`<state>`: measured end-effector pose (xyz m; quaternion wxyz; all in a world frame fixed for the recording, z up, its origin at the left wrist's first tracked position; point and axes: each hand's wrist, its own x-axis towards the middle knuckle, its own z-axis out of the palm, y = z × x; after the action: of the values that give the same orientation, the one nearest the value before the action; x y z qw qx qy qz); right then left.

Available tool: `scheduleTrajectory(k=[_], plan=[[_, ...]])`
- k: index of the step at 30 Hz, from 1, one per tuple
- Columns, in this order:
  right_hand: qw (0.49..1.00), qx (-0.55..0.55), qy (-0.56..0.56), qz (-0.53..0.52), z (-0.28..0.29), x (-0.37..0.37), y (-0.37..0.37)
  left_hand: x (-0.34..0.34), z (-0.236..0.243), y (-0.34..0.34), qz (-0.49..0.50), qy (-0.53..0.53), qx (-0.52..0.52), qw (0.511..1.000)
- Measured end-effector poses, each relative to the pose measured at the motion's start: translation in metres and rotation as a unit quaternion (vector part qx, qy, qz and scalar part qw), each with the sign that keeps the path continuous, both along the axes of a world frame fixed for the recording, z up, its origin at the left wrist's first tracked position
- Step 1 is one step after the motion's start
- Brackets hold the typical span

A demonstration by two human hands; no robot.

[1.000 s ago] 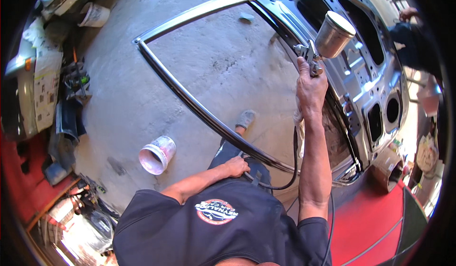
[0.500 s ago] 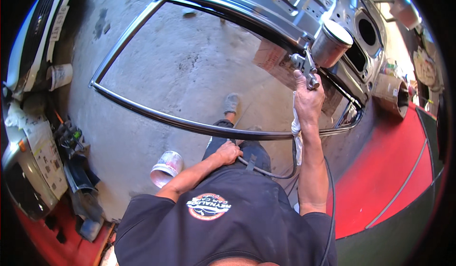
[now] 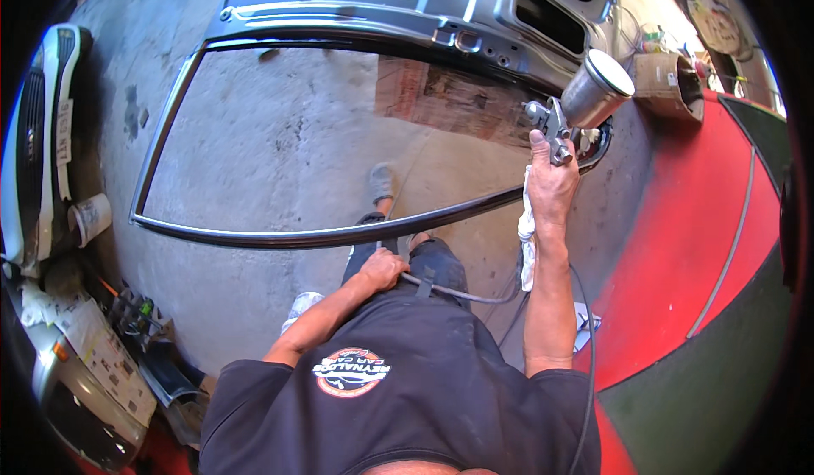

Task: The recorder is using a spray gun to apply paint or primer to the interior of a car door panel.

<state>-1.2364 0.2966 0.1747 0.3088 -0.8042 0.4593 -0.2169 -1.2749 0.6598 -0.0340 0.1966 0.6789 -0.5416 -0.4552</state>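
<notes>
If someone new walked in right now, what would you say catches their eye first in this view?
Probably the bare grey car door stretching across the top, its dark window frame looping out over the concrete floor. Next, the spray gun with its metal cup, raised in the right hand at upper right. The left hand grips the hose at the waist.

Bright daylight, heavy fisheye, mostly sharp.
Sun from upper right: glare on the spray gun cup (image 3: 596, 92) and the silver door panel (image 3: 424, 0). Concrete floor (image 3: 280, 144) evenly lit, soft shadows. Edges bend hard, black vignette at the rim, corners blown out.
</notes>
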Motion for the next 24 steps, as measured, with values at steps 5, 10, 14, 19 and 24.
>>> scheduleTrajectory(k=[5,10,14,19,24], plan=[[0.999,0.022,0.005,-0.047,0.009,-0.026,-0.022,0.002,0.005,-0.006,-0.012,0.002,0.006,1.000],[0.996,0.013,0.017,-0.087,0.016,-0.047,-0.039,0.003,0.006,-0.012,-0.009,0.005,-0.001,1.000],[0.994,-0.055,-0.002,-0.097,0.019,-0.057,-0.047,0.005,0.007,-0.018,-0.018,0.007,0.002,1.000],[0.983,-0.116,0.031,-0.138,0.018,-0.073,-0.057,0.007,0.008,-0.020,-0.017,0.012,-0.017,1.000],[0.977,-0.130,0.035,-0.164,0.023,-0.083,-0.061,0.011,0.007,-0.025,-0.022,0.003,-0.011,1.000]])
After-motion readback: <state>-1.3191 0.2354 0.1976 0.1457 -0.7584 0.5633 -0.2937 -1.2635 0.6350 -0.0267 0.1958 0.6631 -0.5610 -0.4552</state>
